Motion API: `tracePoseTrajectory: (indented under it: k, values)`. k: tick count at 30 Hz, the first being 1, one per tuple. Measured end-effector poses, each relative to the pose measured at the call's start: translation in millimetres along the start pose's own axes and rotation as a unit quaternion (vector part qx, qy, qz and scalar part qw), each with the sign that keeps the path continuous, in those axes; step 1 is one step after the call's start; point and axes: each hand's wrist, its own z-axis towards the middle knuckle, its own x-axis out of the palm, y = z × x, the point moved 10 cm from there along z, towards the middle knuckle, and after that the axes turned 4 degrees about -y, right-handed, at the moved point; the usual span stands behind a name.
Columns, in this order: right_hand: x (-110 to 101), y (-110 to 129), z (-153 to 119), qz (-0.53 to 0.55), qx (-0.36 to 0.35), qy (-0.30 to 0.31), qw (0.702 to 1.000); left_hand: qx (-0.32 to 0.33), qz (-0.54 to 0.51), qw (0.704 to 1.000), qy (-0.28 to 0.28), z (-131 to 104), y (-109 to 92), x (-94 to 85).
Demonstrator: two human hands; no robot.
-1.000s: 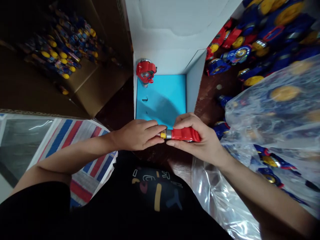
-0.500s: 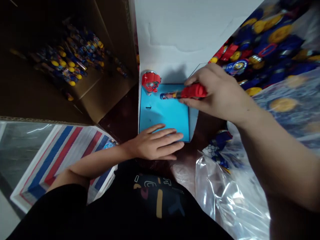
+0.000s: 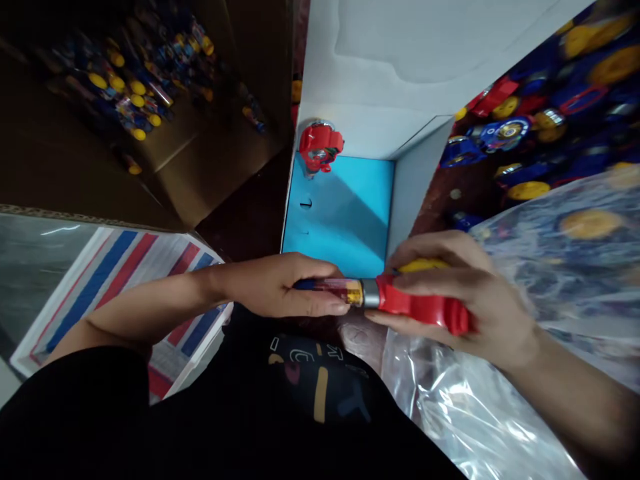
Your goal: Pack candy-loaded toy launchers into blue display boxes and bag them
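black shirt [image 3: 240, 420] with scattered letters [image 3: 321, 393], an outlined c [image 3: 301, 357] among them, tube label [image 3: 336, 288] too blurred

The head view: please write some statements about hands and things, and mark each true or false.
1. The left hand and the right hand both hold something. True.
2. The right hand grips a blue piece. False: it grips a red piece.
3. A second red piece is at the far left corner of the blue sheet. True.
4. The left hand lies flat on the sheet. False: it holds a slim tube.
5. Clear plastic shows at the right. True.
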Motion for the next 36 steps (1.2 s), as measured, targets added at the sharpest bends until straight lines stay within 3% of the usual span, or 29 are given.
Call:
tracePoseTrajectory:
  k: [2,6,9,12,13,15,18,21,24,27,32,36]
  values:
    - [7.0,-2.3,-2.7,0.038,-0.026,-0.021,0.999,0.060,0.198,0.976,-0.067,-2.7,-7.0,-3.8]
    - [26.8,-29.2,-6.4,0.105,0.044,-0.030,0.993,0.182,0.500,0.834,-0.146,-6.0,-4.4,1.0]
    - [25.4,-36.5,-0.3,0.098,0.076,-0.010,0.992,0.239,0.560,0.765,-0.209,-12.8,0.3,-9.5]
    - [-1.3,-23.4,20.4,0.006,0.027,-0.029,0.999,0.270,0.556,0.700,-0.359,-36.6,-5.2,-31.9]
    - [-9.8,-16.0,29.9,-0.045,-0.004,-0.040,0.998,0.283,0.558,0.675,-0.391,-44.1,-4.4,-30.7]
    - [-11.4,-5.2,52.0,-0.158,-0.052,-0.031,0.986,0.316,0.590,0.644,-0.369,-44.2,7.2,-7.7]
    - [25.4,-16.5,88.9,-0.322,-0.025,0.083,0.943,0.298,0.651,0.642,-0.276,-15.9,43.1,34.5]
    - [67.3,-27.5,119.1,-0.393,0.022,0.172,0.903,0.246,0.655,0.645,-0.308,11.8,62.0,46.2]
    - [90.8,-27.2,135.4,-0.413,0.050,0.216,0.883,0.233,0.643,0.642,-0.347,29.2,63.1,50.6]
    - [89.2,-21.0,132.7,-0.429,0.035,0.243,0.869,0.215,0.629,0.653,-0.364,35.6,63.3,48.9]
    - [63.5,-3.3,123.8,-0.410,-0.053,0.186,0.891,0.214,0.624,0.672,-0.336,36.9,70.0,49.2]
    - [68.8,-9.0,119.1,-0.398,-0.033,0.189,0.897,0.218,0.622,0.674,-0.334,36.7,61.7,51.5]
